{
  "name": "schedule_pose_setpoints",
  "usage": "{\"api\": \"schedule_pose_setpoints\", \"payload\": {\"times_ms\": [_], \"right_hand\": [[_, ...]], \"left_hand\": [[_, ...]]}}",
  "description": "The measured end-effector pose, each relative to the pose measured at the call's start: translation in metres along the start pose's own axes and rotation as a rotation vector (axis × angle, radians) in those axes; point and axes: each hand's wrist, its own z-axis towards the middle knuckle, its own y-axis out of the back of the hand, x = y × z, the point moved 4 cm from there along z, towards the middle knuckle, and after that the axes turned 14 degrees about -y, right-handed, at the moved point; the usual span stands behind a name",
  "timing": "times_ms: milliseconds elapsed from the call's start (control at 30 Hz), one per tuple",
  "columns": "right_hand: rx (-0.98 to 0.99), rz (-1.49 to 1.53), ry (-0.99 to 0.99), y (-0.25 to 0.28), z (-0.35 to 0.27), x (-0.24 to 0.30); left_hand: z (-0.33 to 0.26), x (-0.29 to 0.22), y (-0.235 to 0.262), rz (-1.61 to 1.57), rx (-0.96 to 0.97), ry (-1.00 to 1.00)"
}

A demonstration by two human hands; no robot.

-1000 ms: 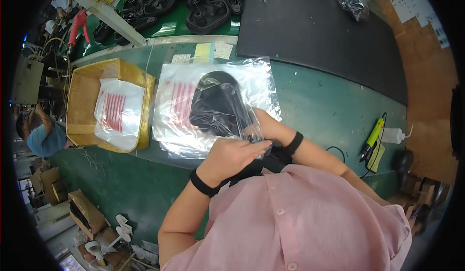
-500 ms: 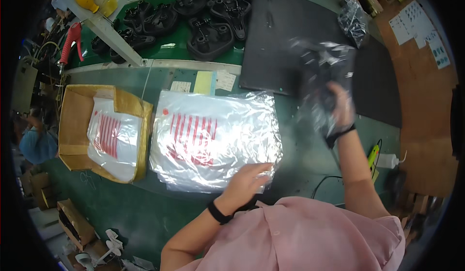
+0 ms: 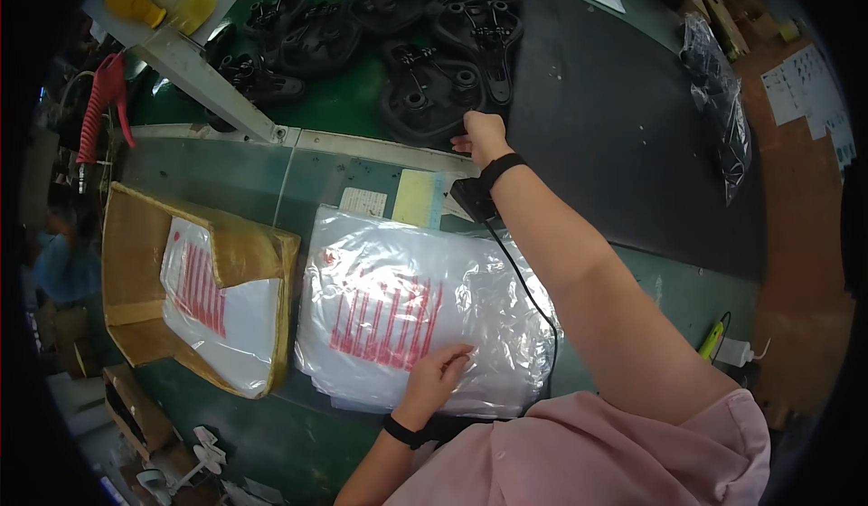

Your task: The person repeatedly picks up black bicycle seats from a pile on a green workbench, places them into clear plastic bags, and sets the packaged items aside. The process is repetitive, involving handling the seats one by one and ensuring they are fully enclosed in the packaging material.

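Note:
My right hand reaches across the bench, its fingers closed at the near right edge of a black bicycle saddle. That saddle lies underside up, rails showing, on a green surface among several similar saddles. My left hand rests on a stack of clear plastic bags with red printing, fingers slightly bent and apart. A black item wrapped in clear plastic lies at the right on a black mat. A black device with a cable hangs by my right wrist.
An open cardboard box holding more printed bags stands left of the stack. Paper slips lie behind it. A white metal post rises at the upper left near a red air gun. A white bottle stands at right.
My right hand has let go of the plastic-wrapped item at the right and moved left to the saddle. My left hand has shifted slightly on the bags. The view has also shifted.

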Motion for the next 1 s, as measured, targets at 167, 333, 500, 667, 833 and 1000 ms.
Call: {"api": "schedule_pose_setpoints", "payload": {"times_ms": [167,333,500,667,833,1000], "right_hand": [[0.068,0.15,-0.044,0.0,-0.012,-0.002],[0.084,0.058,0.001,-0.01,-0.015,-0.002],[0.532,0.216,-0.155,0.014,-0.122,-0.091],[0.681,-0.141,-0.139,0.079,-0.267,-0.116],[0.063,-0.985,0.813,0.217,-0.347,-0.037],[0.457,-1.196,0.968,0.195,-0.393,-0.046]], "left_hand": [[0.023,0.011,0.026,-0.14,-0.117,-0.005],[0.095,-0.026,0.065,-0.461,-0.366,-0.016],[0.121,-0.055,0.05,-0.601,-0.468,-0.452],[0.049,-0.075,0.023,-0.889,-0.706,-0.59],[0.0,-0.107,0.038,-0.741,-0.34,-0.33],[-0.014,-0.15,-0.012,-0.608,-0.005,-0.049]]}}
